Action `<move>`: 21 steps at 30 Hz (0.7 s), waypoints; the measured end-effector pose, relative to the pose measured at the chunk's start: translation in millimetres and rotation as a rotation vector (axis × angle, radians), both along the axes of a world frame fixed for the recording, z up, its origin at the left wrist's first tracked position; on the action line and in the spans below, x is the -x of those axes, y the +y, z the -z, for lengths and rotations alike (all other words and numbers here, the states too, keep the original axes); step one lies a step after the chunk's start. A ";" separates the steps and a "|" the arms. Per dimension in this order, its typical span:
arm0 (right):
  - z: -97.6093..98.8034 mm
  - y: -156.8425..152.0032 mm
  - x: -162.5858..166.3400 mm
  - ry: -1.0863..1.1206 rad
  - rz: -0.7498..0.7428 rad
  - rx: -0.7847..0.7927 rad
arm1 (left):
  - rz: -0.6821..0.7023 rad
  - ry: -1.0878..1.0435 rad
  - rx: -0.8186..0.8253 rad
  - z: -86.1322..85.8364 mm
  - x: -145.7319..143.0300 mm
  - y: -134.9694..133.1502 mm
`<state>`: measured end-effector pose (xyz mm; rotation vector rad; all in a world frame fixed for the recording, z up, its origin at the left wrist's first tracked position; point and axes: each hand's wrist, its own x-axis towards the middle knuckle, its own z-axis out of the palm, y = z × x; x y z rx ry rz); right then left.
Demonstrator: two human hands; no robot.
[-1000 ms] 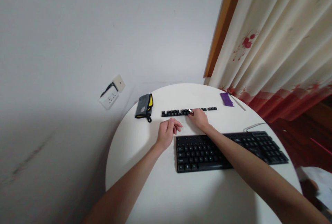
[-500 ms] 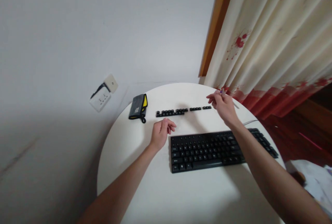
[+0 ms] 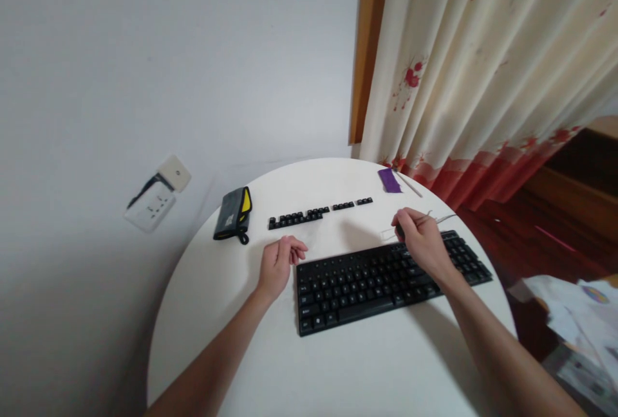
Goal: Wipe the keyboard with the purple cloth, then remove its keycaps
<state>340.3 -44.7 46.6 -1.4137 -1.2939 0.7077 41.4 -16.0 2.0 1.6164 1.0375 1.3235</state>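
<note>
A black keyboard (image 3: 367,288) lies on the round white table (image 3: 338,372). My right hand (image 3: 422,242) hovers over the keyboard's far right edge, fingers pinched on a thin wire tool (image 3: 387,233) whose loop points left. My left hand (image 3: 279,264) rests on the table just left of the keyboard's top corner, fingers loosely curled with nothing visible in them. Behind the keyboard, several loose black keycaps (image 3: 313,214) lie in a row.
A grey and yellow pouch (image 3: 233,214) lies at the table's far left. A purple piece (image 3: 389,180) and a thin stick (image 3: 410,185) sit at the far right rim. A wall socket (image 3: 152,203) is on the left, a curtain (image 3: 483,82) on the right.
My right hand left the keycap row, reached toward the purple piece at the far right, then came back to the keyboard's far edge with the wire tool. The view swung right.
</note>
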 end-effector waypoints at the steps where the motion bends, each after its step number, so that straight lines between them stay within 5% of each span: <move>1: 4.4 -0.7 0.4 -0.016 -0.020 0.020 | 0.000 0.009 -0.003 0.1 -0.2 -0.1; 9: 25.8 -8.8 12.8 -0.232 -0.130 0.104 | 0.033 0.082 -0.012 2.8 -1.2 -0.8; 21: 24.4 -12.0 16.6 -0.421 -0.152 0.112 | 0.033 0.088 -0.012 1.4 -1.8 -1.6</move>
